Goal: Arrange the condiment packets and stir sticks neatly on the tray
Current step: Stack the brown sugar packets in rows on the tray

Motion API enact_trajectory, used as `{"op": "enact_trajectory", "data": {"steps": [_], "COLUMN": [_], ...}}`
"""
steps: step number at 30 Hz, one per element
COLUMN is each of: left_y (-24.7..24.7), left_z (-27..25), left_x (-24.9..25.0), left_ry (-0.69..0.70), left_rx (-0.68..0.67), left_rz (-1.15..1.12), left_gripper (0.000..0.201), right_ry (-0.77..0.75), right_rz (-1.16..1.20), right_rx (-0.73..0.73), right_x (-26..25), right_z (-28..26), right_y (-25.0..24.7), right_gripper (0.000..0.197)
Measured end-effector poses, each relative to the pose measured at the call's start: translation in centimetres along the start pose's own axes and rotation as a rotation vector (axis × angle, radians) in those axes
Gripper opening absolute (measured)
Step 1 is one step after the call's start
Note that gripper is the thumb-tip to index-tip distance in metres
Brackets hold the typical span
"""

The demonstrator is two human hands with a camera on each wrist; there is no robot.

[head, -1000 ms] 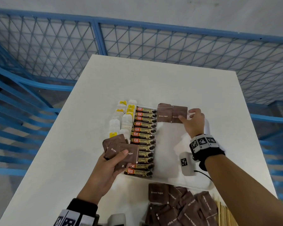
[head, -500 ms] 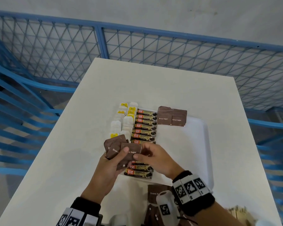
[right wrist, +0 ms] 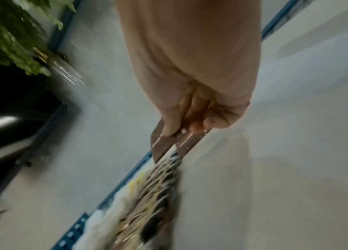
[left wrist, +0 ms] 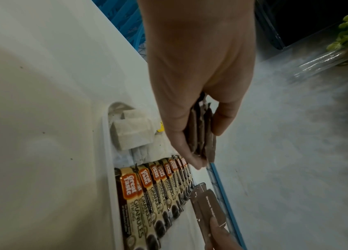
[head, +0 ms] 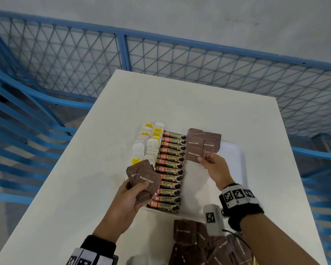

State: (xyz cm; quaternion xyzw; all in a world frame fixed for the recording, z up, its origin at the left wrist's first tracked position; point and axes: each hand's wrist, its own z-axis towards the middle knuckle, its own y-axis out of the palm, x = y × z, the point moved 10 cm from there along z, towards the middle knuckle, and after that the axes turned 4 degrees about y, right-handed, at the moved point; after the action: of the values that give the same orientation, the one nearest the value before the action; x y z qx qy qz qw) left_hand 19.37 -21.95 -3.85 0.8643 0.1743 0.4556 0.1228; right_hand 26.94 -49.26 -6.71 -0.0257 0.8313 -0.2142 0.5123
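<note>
A white tray (head: pixel 235 155) on the white table holds a column of coffee granule sticks (head: pixel 170 169), white tea bags (head: pixel 151 146) to their left and brown sugar packets (head: pixel 208 140) at the far end. My left hand (head: pixel 134 192) grips a small stack of brown sugar packets (head: pixel 145 178), seen edge-on as the stack (left wrist: pixel 201 133) in the left wrist view. My right hand (head: pixel 210 163) pinches a brown sugar packet (head: pixel 194 154) just below the laid packets; the right wrist view shows the pinched packet (right wrist: pixel 169 145), blurred.
A loose heap of brown sugar packets (head: pixel 203 243) lies on the table near me, with wooden stir sticks (head: pixel 254 262) at the bottom right edge. Blue mesh fencing (head: pixel 161 60) surrounds the table. The tray's right half is bare.
My right hand went from the tray's far end to my left hand's stack, took a packet, and has carried it back up beside the laid brown sugar packets.
</note>
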Motion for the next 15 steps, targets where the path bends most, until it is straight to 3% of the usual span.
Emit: {"op": "enact_trajectory", "data": {"steps": [3, 15], "left_y": [-0.1, -0.6], "left_z": [-0.1, 0.1], "left_x": [0.1, 0.5], "left_ry": [0.009, 0.03], "left_rx": [0.002, -0.033], "left_rz": [0.014, 0.035], "left_gripper": [0.023, 0.021], "right_ry": [0.017, 0.021], "right_rz": [-0.121, -0.211], "right_rx": [0.094, 0.171], "right_x": [0.8, -0.4], "right_z": [2.5, 4.8], "right_y": [-1.3, -0.9], "right_gripper": [0.018, 0.019]}}
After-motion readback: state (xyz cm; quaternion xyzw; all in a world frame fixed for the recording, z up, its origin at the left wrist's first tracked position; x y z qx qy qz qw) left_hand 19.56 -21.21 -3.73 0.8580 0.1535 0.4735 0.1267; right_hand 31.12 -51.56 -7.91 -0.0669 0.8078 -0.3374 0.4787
